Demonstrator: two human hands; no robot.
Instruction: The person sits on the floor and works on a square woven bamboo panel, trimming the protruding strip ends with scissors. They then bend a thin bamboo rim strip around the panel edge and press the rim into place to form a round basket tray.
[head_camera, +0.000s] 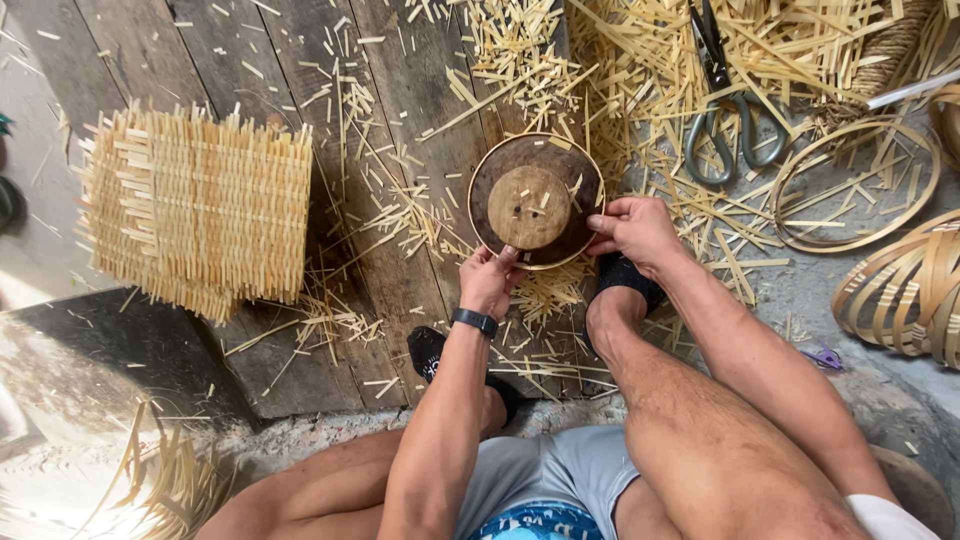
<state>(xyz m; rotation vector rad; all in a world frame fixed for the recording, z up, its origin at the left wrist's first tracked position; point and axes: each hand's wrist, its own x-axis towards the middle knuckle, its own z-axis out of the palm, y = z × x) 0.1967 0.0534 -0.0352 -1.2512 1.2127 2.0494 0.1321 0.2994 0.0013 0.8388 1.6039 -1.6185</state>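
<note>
Head view: a round dark wooden disc (536, 200) with a smaller, paler disc (528, 207) fixed on its middle is held on the plank floor (250, 60), between the person's 2 feet. A thin pale bamboo band runs along the disc's rim, and this is the part being handled. The left hand (490, 280), with a dark wristband (474, 321) on its wrist, is closed on the near edge of the disc, fingertips pinching the rim from below. The right hand (637, 228) grips the disc's right edge, thumb and fingers pressed onto the band.

Judged from this hold, the step goes well if the disc is kept flat and steady by one hand while the band is pressed tight against the rim by the other, with no gap left between band and wood. The grip is best shifted around the rim a little at a time, so the band is not allowed to spring off.

Left of the disc, well apart, a square woven bamboo panel (200, 210) lies on the planks. Above and right of the disc, 1 pair of grey-handled shears (728, 110) rests among loose bamboo slivers (640, 60). Right of the disc, a thin bamboo hoop (860, 185) lies flat, and further right a bundle of curved bamboo strips (905, 290) is seen.
</note>
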